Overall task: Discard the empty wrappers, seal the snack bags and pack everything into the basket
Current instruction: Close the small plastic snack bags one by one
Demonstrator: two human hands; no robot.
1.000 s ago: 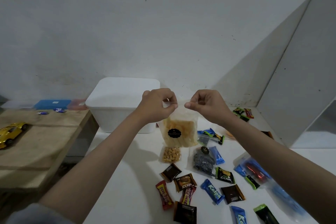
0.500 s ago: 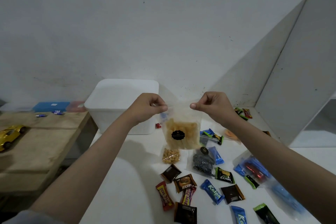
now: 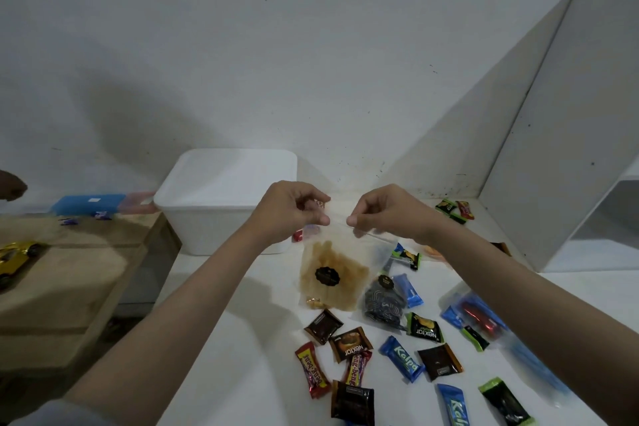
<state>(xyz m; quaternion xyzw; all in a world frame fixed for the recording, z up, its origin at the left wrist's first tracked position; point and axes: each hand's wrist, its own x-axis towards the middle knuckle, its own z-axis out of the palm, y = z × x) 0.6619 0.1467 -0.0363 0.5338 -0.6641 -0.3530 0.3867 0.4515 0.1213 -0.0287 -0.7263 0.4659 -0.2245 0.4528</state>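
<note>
I hold a clear zip bag of yellow chips [image 3: 333,273] with a black round label up over the white table [image 3: 221,339]. My left hand [image 3: 290,209] pinches the left part of its top strip. My right hand [image 3: 383,209] pinches the strip just beside it, the thumbs a short gap apart. A white basket [image 3: 224,197] stands behind my left hand. Below lie a clear bag of dark snacks [image 3: 382,304], a small bag of nuts [image 3: 316,303] mostly hidden behind the chip bag, and several small wrapped snacks [image 3: 403,358].
A wooden bench [image 3: 65,287] at the left carries a yellow toy car [image 3: 15,258] and a blue box [image 3: 88,204]. A white shelf unit [image 3: 567,149] rises at the right. More wrappers [image 3: 454,209] lie by the back wall, clear bags [image 3: 480,318] at the right.
The chip bag has tilted and swung lower, blurred. My right hand slid left along the top strip toward my left hand, so the gap between the thumbs shrank.
</note>
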